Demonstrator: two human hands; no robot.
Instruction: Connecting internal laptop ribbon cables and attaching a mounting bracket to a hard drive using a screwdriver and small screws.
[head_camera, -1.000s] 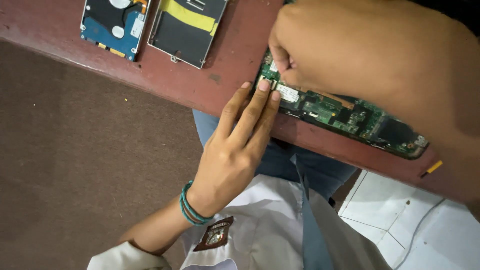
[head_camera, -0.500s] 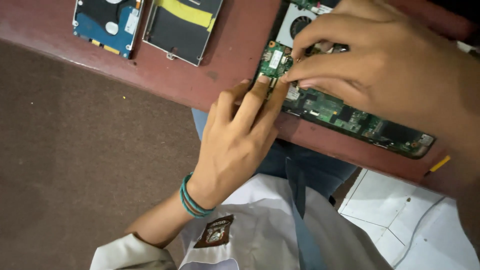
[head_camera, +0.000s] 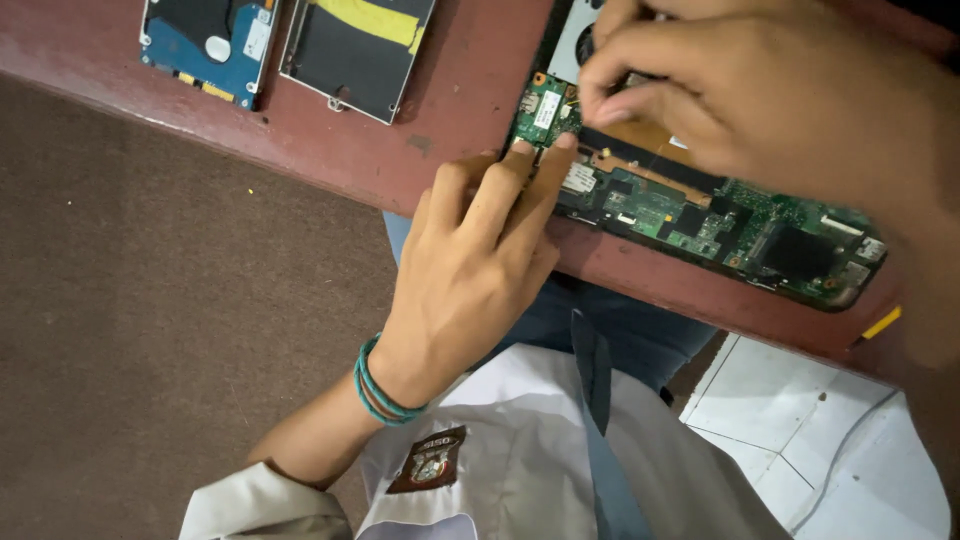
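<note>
Right hand (head_camera: 790, 110) hides circuit board (head_camera: 700, 215) top, fan cut off, blue drive (head_camera: 205, 45) cropped at edge

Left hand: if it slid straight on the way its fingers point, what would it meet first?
The left hand already touches the green circuit board; further along, probably the right hand, though depth is unclear.

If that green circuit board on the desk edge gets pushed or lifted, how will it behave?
The green circuit board looks thin and rigid, so it should probably lift as one stiff piece rather than flop. Its long side lies along the desk edge, so a push toward the person could tip it off. Exposed components suggest it is fragile; the left hand and right hand touch it.
</note>
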